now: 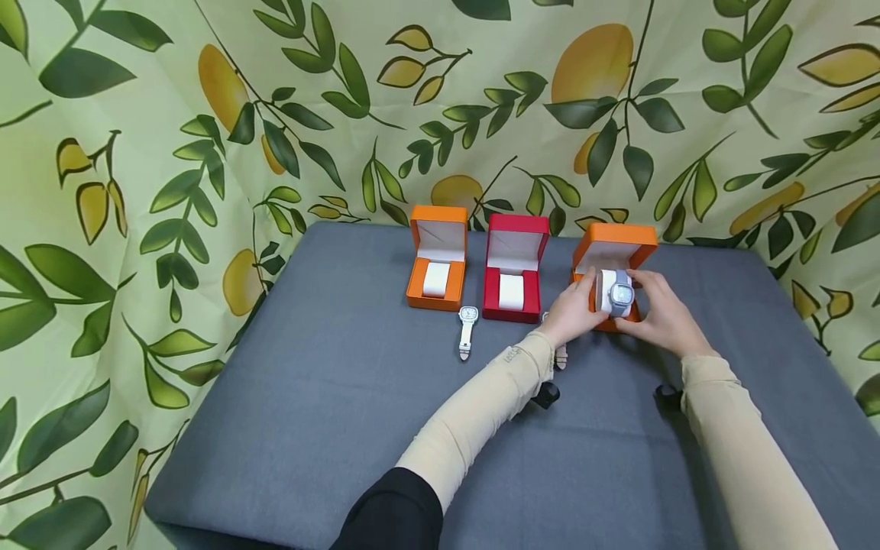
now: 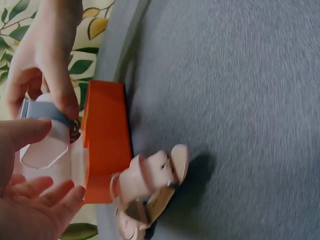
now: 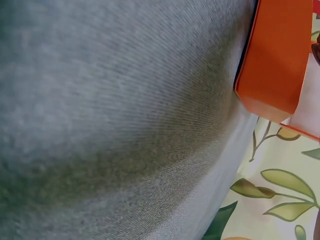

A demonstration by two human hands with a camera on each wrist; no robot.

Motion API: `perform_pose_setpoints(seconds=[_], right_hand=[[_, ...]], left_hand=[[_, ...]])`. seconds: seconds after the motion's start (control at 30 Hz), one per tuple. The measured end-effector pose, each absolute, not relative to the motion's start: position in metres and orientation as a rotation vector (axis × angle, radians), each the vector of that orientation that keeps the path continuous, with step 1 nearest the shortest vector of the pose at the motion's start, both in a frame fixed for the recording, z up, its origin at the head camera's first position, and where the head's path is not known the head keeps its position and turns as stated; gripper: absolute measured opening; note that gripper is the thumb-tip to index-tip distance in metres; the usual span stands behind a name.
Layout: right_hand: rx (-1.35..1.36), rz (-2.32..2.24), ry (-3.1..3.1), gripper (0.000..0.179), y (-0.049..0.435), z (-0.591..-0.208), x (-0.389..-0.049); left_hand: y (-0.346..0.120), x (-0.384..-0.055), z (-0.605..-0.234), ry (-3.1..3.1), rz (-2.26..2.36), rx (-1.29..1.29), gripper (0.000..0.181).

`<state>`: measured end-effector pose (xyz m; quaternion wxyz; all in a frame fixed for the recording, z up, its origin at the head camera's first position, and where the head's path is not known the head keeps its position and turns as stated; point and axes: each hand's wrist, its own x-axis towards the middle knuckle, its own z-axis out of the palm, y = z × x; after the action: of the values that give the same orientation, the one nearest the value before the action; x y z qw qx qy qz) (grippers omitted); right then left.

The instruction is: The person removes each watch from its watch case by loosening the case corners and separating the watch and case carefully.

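Above the right-hand orange watch box (image 1: pixel 608 235), both hands hold a white cushion (image 1: pixel 606 284) with a grey-blue watch (image 1: pixel 622 295) strapped round it. My left hand (image 1: pixel 572 312) grips its left side; in the left wrist view the left thumb (image 2: pixel 30 132) lies on the cushion and the other fingers are below. From the opposite side my right hand (image 1: pixel 658 313) grips it, thumb close to the strap. A pale pink watch (image 2: pixel 150 175) lies beside the box, mostly hidden by the left wrist in the head view. The right wrist view catches the box's orange side (image 3: pixel 277 55).
Left of the hands stand an open red watch box (image 1: pixel 512 307) and another open orange box (image 1: pixel 435 299), each with a white cushion inside. A white watch (image 1: pixel 467 330) lies before them on the grey cloth-covered table (image 1: pixel 330 397). A leaf-patterned curtain (image 1: pixel 385 114) hangs behind.
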<state>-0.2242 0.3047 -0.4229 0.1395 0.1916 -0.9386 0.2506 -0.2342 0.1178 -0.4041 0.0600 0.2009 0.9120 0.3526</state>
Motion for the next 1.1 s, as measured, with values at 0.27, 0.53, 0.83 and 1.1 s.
perform_pose_setpoints(seconds=[0.27,0.53,0.83,1.1], right_hand=[[0.605,0.692,-2.684,0.086,0.297,-0.419,-0.215],[0.650,0.740,-2.646,0.089,0.294,-0.420,-0.209],[0.473,1.166,-2.691,0.091,0.288,-0.416,-0.202],[0.335,1.326,-2.799,0.080,0.285,-0.413,-0.195]], left_hand=[[0.107,-0.238,-0.399,2.691,1.066,0.761,0.079],[0.096,-0.238,-0.400,2.568,1.203,0.798,0.071],[0.089,-0.235,-0.406,2.417,1.391,0.778,0.069],[0.084,-0.235,-0.406,2.347,1.407,0.810,0.072]])
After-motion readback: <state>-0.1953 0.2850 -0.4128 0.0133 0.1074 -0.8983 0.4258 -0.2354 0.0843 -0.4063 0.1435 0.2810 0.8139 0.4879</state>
